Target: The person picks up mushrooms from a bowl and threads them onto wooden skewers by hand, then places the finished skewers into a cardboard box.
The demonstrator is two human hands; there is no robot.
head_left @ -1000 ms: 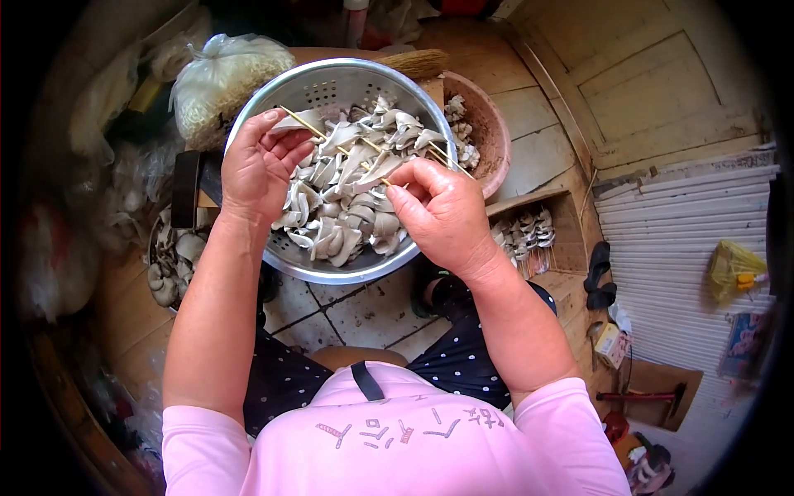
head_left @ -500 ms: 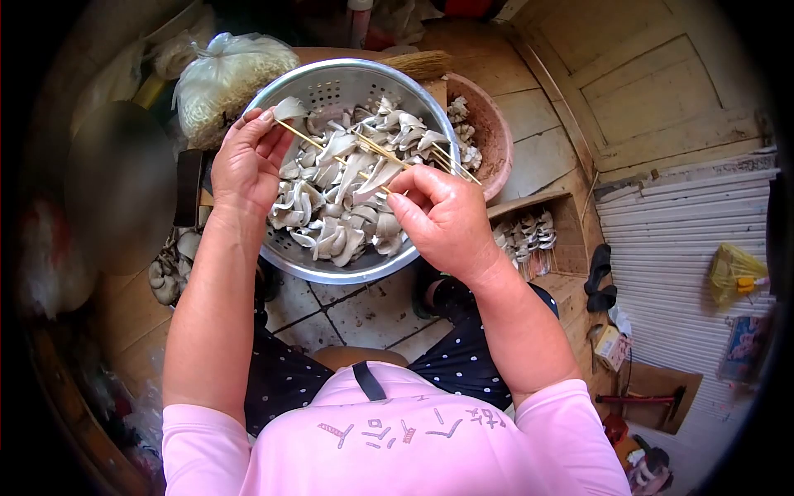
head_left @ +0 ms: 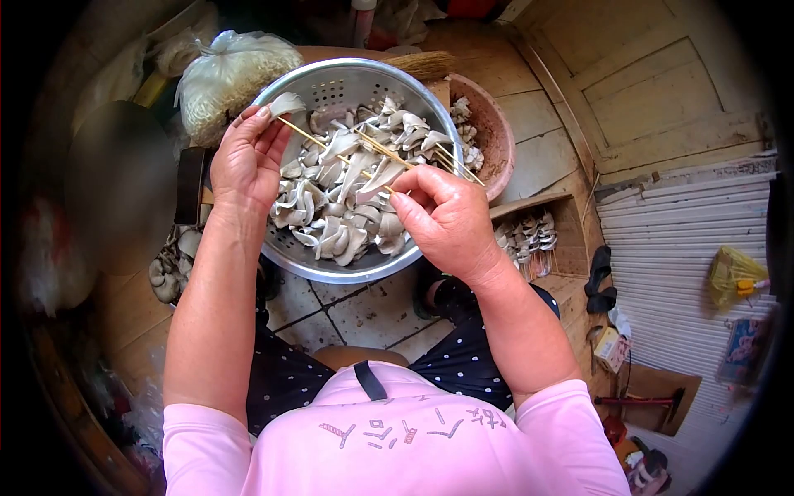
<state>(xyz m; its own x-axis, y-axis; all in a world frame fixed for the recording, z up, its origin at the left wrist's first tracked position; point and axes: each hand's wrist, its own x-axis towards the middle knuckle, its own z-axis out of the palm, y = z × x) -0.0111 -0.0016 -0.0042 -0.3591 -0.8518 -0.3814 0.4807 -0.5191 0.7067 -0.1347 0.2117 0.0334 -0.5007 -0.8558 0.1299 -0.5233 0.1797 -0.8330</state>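
My left hand (head_left: 246, 161) pinches a pale grey oyster mushroom piece (head_left: 287, 104) between thumb and fingers, at the far tip of a bamboo skewer (head_left: 303, 132). The near end of that skewer is in my right hand (head_left: 451, 215), whose fingers are closed round it. Several more bamboo skewers (head_left: 382, 150) pass through the same right hand, some pointing out past the knuckles. Both hands are above a metal colander (head_left: 351, 275) heaped with torn oyster mushrooms (head_left: 331, 236). Part of the heap is hidden behind the hands and skewers.
Right behind the colander stands a pink basin (head_left: 500, 153) with more mushrooms. A cardboard box (head_left: 571, 248) at the right holds skewered mushrooms (head_left: 529, 236). At the back left sits a filled plastic bag (head_left: 236, 78); a straw broom (head_left: 423, 65) lies behind the colander.
Both hands keep nearly the same place and grip. The mushroom piece at the skewer's tip has shifted and turned slightly in my left fingers.
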